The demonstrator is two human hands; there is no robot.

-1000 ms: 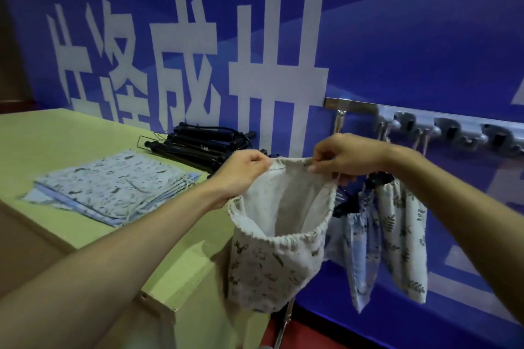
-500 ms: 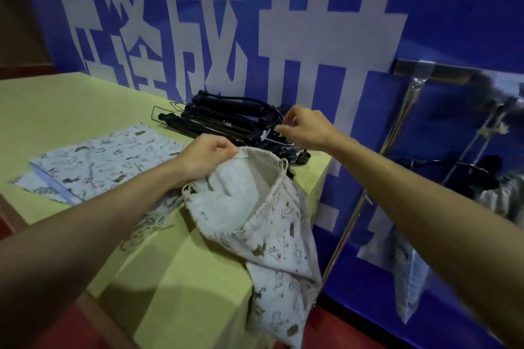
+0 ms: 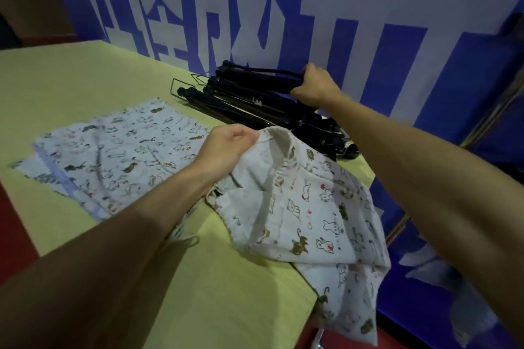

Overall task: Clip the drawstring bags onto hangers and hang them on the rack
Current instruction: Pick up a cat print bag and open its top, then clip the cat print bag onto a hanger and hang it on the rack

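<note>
Drawstring bag: the cream bag (image 3: 312, 207) with little cat prints sits at centre right of the frame, mouth gaping open, its upper part on the worktop's near corner and its lower half spilling over the right edge.
Left hand: the left hand (image 3: 226, 147) is at mid-frame, fingers curled tight and pinching the bag's rim, and that edge is lifted just off the surface.
Cord: a loop of drawstring (image 3: 184, 241) trails out from under the left forearm onto the worktop.
Right hand: up at upper centre, the right hand (image 3: 314, 86) is out over the hangers, knuckles toward us, fingers and thumb wrapped round the end of the top hanger (image 3: 255, 79).
Hanger pile: a bundle of black clip hangers (image 3: 255, 110) lies on the diagonal against the back wall, wire hooks poking out at its left end and clips bunched at its right end, just behind the bag's rim.
Spare bags: a flat stack of printed bags (image 3: 113, 156) lies left of centre, just beside the left hand, with a pale blue edge showing along its lower left side.
Worktop: the yellow-green worktop (image 3: 71, 79) carries the lot and fills the left and lower middle of the frame.
Backdrop: a blue banner (image 3: 467, 65) with big white characters runs across the top.
Right edge: a slanted metal post (image 3: 493, 110) shows there, blurred.
Floor: red floor (image 3: 17, 235) shows at lower left.
</note>
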